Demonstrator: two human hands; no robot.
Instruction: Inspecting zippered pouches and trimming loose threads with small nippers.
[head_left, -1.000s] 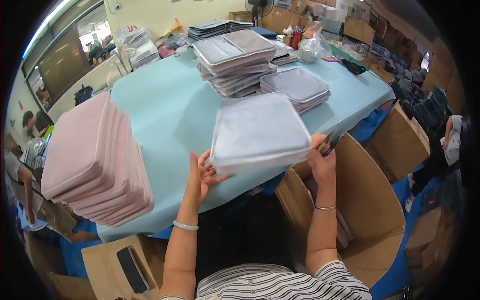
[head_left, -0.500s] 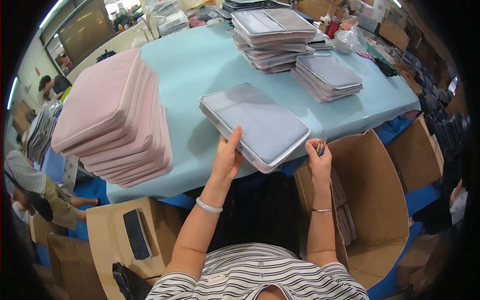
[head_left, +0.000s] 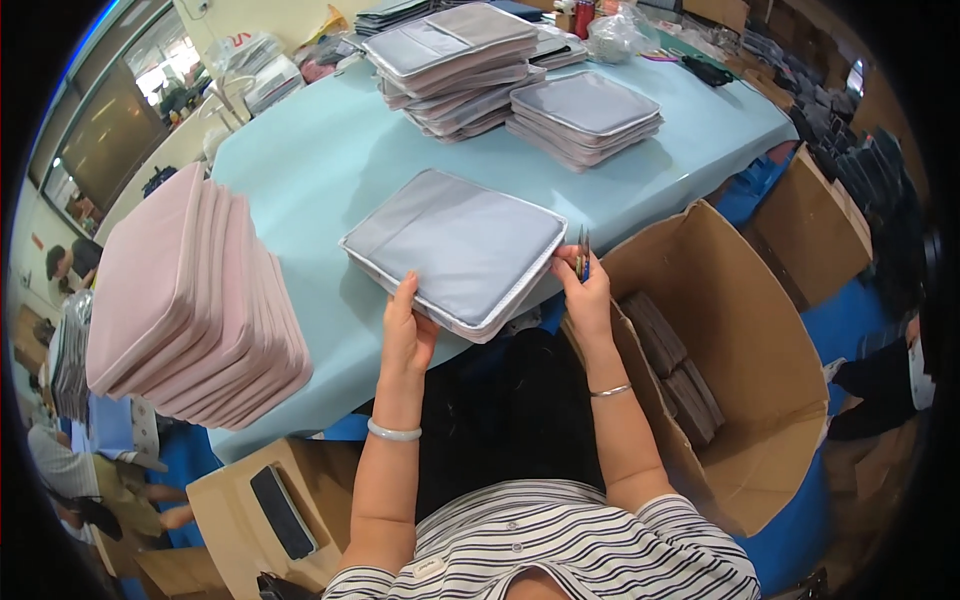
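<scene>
A flat grey laptop sleeve (head_left: 460, 245) with pale edging is tilted at the table's near edge. My left hand (head_left: 408, 330) grips its near left edge, thumb on top and fingers underneath. In my right hand (head_left: 588, 295) is a small pair of thread snips (head_left: 583, 258), blades pointing up. The fingertips of that hand are at the sleeve's right corner; whether they pinch it is hard to make out. To the left stands a tall, leaning stack of pink sleeves (head_left: 190, 300).
Farther back on the blue-covered table (head_left: 300, 160) are a tall pile of grey sleeves (head_left: 450, 75) and a lower pile (head_left: 585, 115). An open carton (head_left: 760, 400) holding sleeves stands at my right. At my left, a phone (head_left: 283, 510) lies on a closed box (head_left: 225, 515).
The sleeve has turned and shifted left with my left hand. My right hand has come to its right corner, still holding the snips. The whole view has swung somewhat right.
</scene>
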